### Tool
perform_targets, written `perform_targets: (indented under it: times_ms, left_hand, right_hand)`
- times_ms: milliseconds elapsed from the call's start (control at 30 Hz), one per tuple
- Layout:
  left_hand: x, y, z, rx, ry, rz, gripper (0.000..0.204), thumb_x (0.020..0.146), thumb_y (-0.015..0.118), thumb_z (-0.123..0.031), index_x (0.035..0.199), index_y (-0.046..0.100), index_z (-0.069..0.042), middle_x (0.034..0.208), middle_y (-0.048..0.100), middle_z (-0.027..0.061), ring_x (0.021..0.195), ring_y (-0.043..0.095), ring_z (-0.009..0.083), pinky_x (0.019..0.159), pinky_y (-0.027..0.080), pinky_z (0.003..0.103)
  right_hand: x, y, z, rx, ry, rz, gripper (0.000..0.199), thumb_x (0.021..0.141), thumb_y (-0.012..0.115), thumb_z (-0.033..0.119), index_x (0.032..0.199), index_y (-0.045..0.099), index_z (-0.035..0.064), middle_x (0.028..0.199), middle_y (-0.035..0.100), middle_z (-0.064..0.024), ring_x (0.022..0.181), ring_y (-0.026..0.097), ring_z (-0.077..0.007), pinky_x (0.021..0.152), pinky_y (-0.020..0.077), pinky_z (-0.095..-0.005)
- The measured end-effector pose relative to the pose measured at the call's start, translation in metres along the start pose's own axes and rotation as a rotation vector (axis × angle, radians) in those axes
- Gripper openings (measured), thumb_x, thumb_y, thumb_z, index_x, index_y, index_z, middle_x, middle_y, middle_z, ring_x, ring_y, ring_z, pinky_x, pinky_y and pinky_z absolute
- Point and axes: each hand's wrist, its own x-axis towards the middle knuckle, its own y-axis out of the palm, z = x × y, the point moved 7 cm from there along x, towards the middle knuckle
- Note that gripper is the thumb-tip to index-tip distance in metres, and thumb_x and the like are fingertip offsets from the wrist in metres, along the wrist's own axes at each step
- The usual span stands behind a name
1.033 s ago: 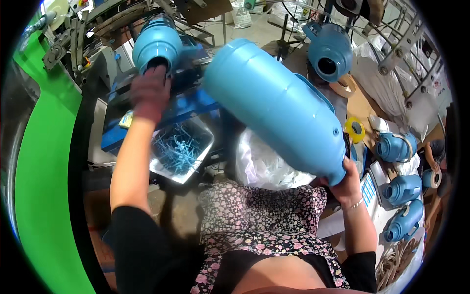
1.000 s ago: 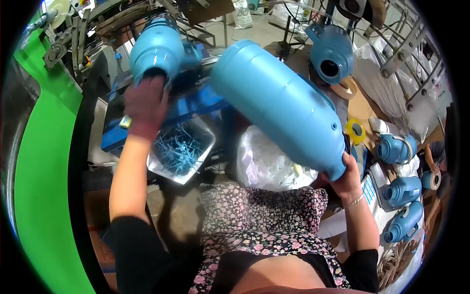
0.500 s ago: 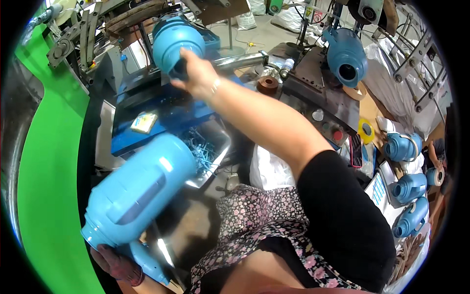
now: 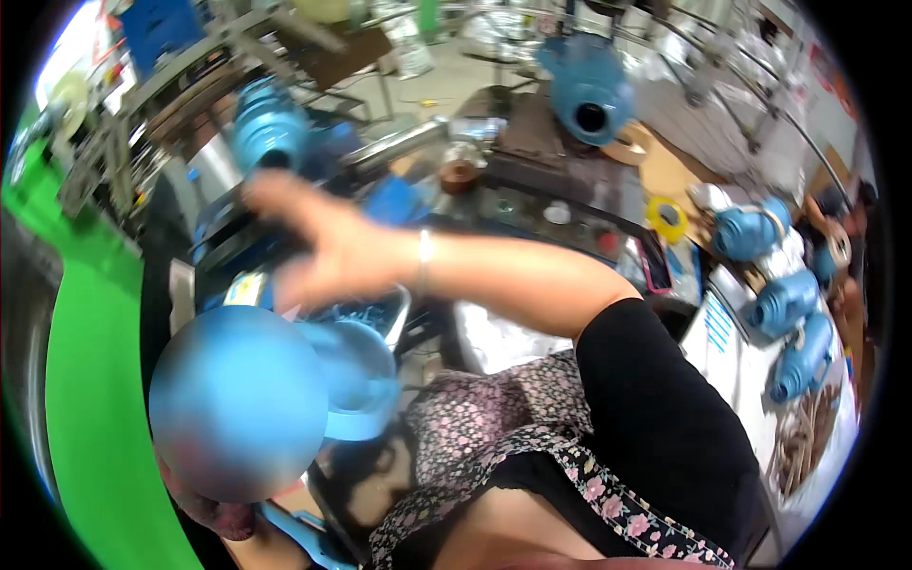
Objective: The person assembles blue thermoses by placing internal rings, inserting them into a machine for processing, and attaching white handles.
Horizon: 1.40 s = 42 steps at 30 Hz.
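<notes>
Gripped from below, the large smooth blue plastic tank (image 4: 237,399) sits low and close, the left hand (image 4: 214,513) closed under its rounded end. Above the tank, the right hand (image 4: 328,252) stretches out, fingers spread and holding nothing, toward the ribbed blue casing (image 4: 269,128) farther up the worktop. Judging by this, the tank is being carried aside; next, the reach needs a firm hold.

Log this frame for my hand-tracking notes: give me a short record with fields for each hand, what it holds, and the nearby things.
left hand: low at the left edge, mostly hidden under the big blue cylinder, apparently supporting it
right hand: open, fingers spread, reaching across toward the blue part on the machine, blurred
contact: cannot tell whether it touches
nearby: metal tray of blue shavings; row of blue parts at right
</notes>
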Motion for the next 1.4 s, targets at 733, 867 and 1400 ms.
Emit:
perform_targets:
  times_ms: [733,867,1400]
  left_hand:
    - [0.123,0.434,-0.212,-0.490,0.518,0.192,0.038,0.078,0.072,-0.024,0.112,0.059,-0.013,0.111,0.059,0.0134,0.094,0.062,0.0361,0.082,0.051,0.041]
    - [0.110,0.440,-0.228,-0.424,0.554,0.112,0.036,0.078,0.071,-0.025,0.110,0.059,-0.013,0.110,0.059,0.0121,0.093,0.062,0.0361,0.081,0.051,0.040]
    - [-0.024,0.420,-0.149,-0.236,0.251,1.169,0.055,0.078,0.075,-0.032,0.125,0.055,-0.011,0.122,0.058,0.0120,0.098,0.062,0.0256,0.086,0.051,0.035]
  right_hand:
    - [-0.629,-0.133,0.274,0.564,0.697,-1.543,0.055,0.079,0.063,0.016,0.129,0.050,-0.0012,0.120,0.061,-0.0156,0.109,0.061,-0.0267,0.092,0.0507,-0.0424]
    - [-0.664,-0.140,0.298,0.521,0.660,-1.592,0.051,0.077,0.060,0.025,0.123,0.056,0.0022,0.118,0.063,-0.0156,0.107,0.061,-0.0315,0.086,0.0523,-0.0493]
    - [-0.613,-0.119,0.178,0.960,0.652,-1.301,0.080,0.061,0.066,0.039,0.132,0.049,0.0058,0.121,0.060,-0.0163,0.101,0.062,-0.0393,0.076,0.0540,-0.0565]
